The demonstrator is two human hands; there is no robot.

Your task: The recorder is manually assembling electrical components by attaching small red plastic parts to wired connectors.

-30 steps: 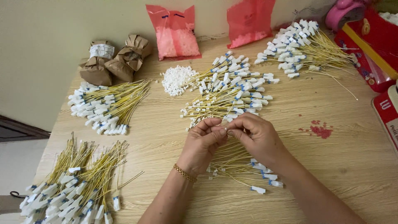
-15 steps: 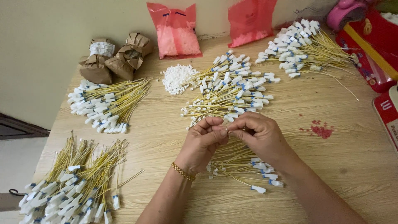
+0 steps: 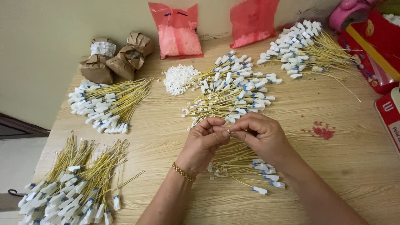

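— What covers the counter (image 3: 341,166)?
— Heaps of yellow wires (image 3: 233,93) with white tips, and a pile of white plugs (image 3: 178,78).
— And the hands?
— The left hand (image 3: 204,143) and right hand (image 3: 260,135) meet fingertip to fingertip, pinching one small piece above a loose bundle (image 3: 243,162).

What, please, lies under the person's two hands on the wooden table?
A loose bundle of thin yellow wires with white-and-blue end tags lies beneath the hands; its upper ends are covered by them.

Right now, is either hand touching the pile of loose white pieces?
No: both the left hand and right hand meet over yellow wires, apart from the white pile.
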